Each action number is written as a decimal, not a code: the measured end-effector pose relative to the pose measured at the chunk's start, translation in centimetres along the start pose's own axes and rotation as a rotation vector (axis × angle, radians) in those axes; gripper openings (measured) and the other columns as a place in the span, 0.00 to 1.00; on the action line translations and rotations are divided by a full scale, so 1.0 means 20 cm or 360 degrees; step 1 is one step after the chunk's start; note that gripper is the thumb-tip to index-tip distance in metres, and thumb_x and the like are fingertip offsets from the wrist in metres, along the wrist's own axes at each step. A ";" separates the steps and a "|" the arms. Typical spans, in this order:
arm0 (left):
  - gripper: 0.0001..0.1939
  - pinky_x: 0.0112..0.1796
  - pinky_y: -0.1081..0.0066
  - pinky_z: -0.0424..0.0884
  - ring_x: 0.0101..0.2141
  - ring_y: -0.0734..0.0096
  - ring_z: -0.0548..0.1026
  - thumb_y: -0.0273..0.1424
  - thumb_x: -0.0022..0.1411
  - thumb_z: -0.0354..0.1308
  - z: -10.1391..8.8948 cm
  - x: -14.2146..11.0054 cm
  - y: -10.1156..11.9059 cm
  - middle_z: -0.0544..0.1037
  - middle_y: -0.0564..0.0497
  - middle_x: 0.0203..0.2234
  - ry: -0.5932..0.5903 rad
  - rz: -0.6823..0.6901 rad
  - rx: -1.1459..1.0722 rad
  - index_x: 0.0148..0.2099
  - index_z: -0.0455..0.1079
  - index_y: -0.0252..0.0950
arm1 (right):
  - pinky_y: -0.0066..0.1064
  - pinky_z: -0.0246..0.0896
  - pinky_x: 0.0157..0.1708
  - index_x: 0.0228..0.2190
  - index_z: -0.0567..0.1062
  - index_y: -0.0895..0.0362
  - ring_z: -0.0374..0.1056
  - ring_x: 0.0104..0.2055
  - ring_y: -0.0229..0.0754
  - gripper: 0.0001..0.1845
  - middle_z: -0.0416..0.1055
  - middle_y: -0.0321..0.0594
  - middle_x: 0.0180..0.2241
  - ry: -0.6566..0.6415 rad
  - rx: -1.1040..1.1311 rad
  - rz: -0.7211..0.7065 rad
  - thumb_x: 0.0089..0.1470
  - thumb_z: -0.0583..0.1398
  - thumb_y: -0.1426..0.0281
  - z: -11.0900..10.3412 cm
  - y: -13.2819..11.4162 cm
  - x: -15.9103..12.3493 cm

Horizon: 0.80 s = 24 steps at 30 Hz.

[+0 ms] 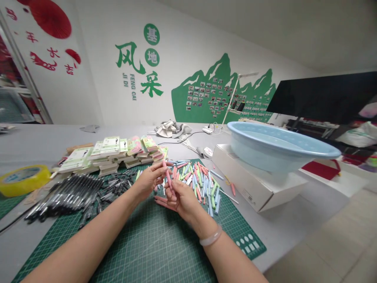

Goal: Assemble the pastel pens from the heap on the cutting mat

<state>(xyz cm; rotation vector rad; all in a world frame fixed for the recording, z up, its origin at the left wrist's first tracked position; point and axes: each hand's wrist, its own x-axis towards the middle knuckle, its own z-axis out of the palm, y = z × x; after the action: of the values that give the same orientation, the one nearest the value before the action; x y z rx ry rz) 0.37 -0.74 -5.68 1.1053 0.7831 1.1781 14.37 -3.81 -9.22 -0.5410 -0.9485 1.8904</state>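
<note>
Over the green cutting mat (153,243), both hands grip one slim pink pen (168,177), held tilted. My left hand (150,180) pinches its upper part with thumb and fingers. Lower down, my right hand (183,198), with a pale bangle on the wrist, closes round its other end. A few pink pens (160,201) lie on the mat just under my right hand. Behind the hands spreads a loose pile of pink, green and blue pen pieces (203,182). Black pens (73,192) are heaped to the left.
Stacked small boxes (108,151) stand behind the black pens. A roll of yellow tape (25,180) sits at far left. On the right, a large light-blue basin (265,157) rests on a white box (250,184). Cloth (172,129) and cables lie at the back.
</note>
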 end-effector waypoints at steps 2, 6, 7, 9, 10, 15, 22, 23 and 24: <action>0.18 0.21 0.80 0.58 0.23 0.79 0.66 0.38 0.53 0.61 -0.03 0.01 0.01 0.74 0.46 0.30 -0.0001 -0.0009 -0.0049 0.43 0.73 0.32 | 0.20 0.55 0.18 0.30 0.71 0.59 0.44 0.13 0.25 0.16 0.61 0.28 0.16 -0.0060 0.0051 0.0046 0.49 0.61 0.58 0.00 -0.01 -0.01; 0.15 0.18 0.80 0.54 0.20 0.83 0.61 0.38 0.51 0.63 -0.06 0.01 0.00 0.75 0.47 0.29 0.0057 0.0068 -0.0060 0.37 0.74 0.30 | 0.25 0.63 0.27 0.30 0.71 0.59 0.53 0.15 0.26 0.14 0.65 0.31 0.19 -0.0079 -0.0002 0.0024 0.50 0.61 0.60 0.01 -0.01 -0.02; 0.15 0.19 0.80 0.54 0.20 0.83 0.62 0.38 0.51 0.63 -0.05 0.01 0.00 0.75 0.47 0.28 0.0087 0.0102 -0.0056 0.36 0.74 0.31 | 0.25 0.63 0.27 0.29 0.71 0.59 0.56 0.16 0.27 0.14 0.66 0.32 0.19 -0.0043 -0.0037 -0.0006 0.49 0.62 0.59 0.02 -0.01 -0.02; 0.15 0.19 0.79 0.56 0.21 0.81 0.63 0.38 0.49 0.64 -0.03 0.01 -0.01 0.75 0.49 0.26 0.0163 0.0158 -0.0047 0.35 0.74 0.31 | 0.24 0.62 0.24 0.29 0.70 0.58 0.59 0.17 0.29 0.15 0.69 0.33 0.20 0.0052 -0.0123 -0.0076 0.47 0.62 0.58 0.02 0.01 -0.01; 0.15 0.19 0.79 0.56 0.21 0.81 0.63 0.38 0.48 0.65 -0.02 0.01 -0.02 0.74 0.50 0.25 0.0205 0.0189 -0.0040 0.33 0.74 0.32 | 0.24 0.61 0.22 0.28 0.69 0.57 0.60 0.17 0.30 0.16 0.69 0.34 0.20 0.0110 -0.0175 -0.0124 0.46 0.63 0.58 0.02 0.02 -0.01; 0.14 0.19 0.80 0.55 0.18 0.83 0.60 0.36 0.46 0.66 0.02 0.01 -0.04 0.66 0.58 0.18 0.0346 0.0373 0.0045 0.24 0.65 0.34 | 0.22 0.60 0.19 0.24 0.66 0.57 0.64 0.18 0.32 0.17 0.69 0.31 0.20 0.0407 -0.0440 -0.0374 0.38 0.68 0.63 0.02 0.04 0.00; 0.13 0.23 0.78 0.61 0.25 0.77 0.67 0.40 0.51 0.62 0.00 -0.01 0.02 0.71 0.53 0.25 0.0183 0.0192 -0.0046 0.33 0.69 0.35 | 0.23 0.61 0.19 0.28 0.67 0.57 0.62 0.16 0.30 0.16 0.70 0.33 0.20 0.0214 -0.0281 -0.0231 0.45 0.63 0.59 0.04 0.02 -0.01; 0.15 0.25 0.77 0.64 0.29 0.75 0.69 0.40 0.52 0.61 0.00 -0.01 0.03 0.73 0.50 0.30 0.0115 0.0140 -0.0089 0.37 0.71 0.35 | 0.22 0.61 0.19 0.28 0.67 0.57 0.62 0.17 0.30 0.16 0.70 0.33 0.20 0.0214 -0.0262 -0.0222 0.46 0.63 0.59 0.04 0.02 -0.01; 0.16 0.28 0.76 0.65 0.33 0.73 0.70 0.40 0.52 0.61 -0.01 -0.01 0.04 0.74 0.48 0.34 0.0055 0.0096 -0.0119 0.40 0.71 0.34 | 0.22 0.61 0.19 0.28 0.67 0.57 0.62 0.17 0.30 0.16 0.70 0.34 0.21 0.0216 -0.0247 -0.0217 0.46 0.63 0.59 0.04 0.02 -0.01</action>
<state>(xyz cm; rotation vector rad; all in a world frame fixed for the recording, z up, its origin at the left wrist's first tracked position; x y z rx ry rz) -0.07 -0.83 -5.04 1.0556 0.7303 1.2703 13.74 -4.31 -9.06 -0.6712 -1.0211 1.6466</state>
